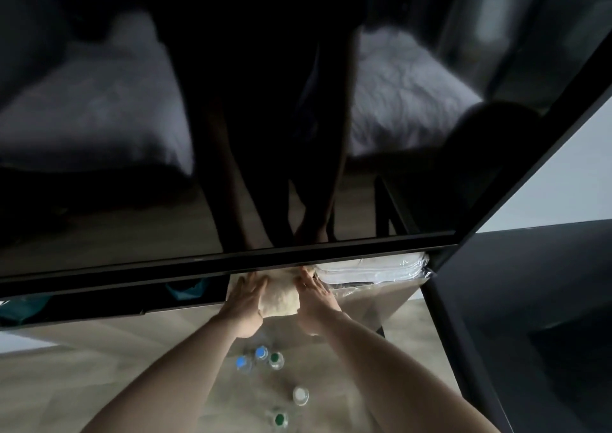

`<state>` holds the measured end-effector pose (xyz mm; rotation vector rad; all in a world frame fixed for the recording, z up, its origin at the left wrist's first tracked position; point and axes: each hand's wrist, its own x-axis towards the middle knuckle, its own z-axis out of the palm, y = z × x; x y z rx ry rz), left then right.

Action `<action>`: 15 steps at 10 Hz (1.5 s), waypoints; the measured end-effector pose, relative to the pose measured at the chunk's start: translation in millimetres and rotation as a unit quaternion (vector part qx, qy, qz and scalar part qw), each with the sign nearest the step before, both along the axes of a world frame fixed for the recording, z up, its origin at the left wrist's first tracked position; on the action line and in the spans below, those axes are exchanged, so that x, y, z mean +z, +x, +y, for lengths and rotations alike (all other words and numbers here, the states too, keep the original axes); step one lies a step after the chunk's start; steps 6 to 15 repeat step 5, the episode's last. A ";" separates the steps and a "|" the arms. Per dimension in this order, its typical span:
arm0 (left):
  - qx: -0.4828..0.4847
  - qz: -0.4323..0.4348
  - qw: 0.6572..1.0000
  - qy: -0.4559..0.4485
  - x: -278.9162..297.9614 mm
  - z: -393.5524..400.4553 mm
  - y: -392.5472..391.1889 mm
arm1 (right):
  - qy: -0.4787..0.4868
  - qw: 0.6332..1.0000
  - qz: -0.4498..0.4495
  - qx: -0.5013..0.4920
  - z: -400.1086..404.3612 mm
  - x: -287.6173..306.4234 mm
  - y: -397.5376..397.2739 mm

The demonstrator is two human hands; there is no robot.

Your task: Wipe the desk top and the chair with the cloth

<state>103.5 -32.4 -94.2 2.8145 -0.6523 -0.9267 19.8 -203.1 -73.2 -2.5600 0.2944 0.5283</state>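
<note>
A cream cloth lies bunched on the pale desk top, just under the lower edge of a big dark screen. My left hand rests on the cloth's left side with its fingers spread and straight. My right hand lies against the cloth's right side, fingers straight and pointing toward the screen. The cloth's far end is hidden behind the screen's frame. No chair shows except as a dim reflection in the screen.
The black screen fills the upper view and overhangs the desk. A plastic-wrapped stack of white linen sits right of the cloth. Several water bottles stand below my arms. Wooden floor lies to the right.
</note>
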 end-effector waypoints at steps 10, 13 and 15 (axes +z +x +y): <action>-0.083 -0.031 0.993 -0.081 95.8 -28.8 -93.4 | 0.080 0.993 -0.019 -0.083 -27.9 101.5 -121.3; -0.083 -0.031 0.993 -0.081 95.8 -28.8 -93.4 | 0.080 0.993 -0.019 -0.083 -27.9 101.5 -121.3; -0.083 -0.031 0.993 -0.081 95.8 -28.8 -93.4 | 0.080 0.993 -0.019 -0.083 -27.9 101.5 -121.3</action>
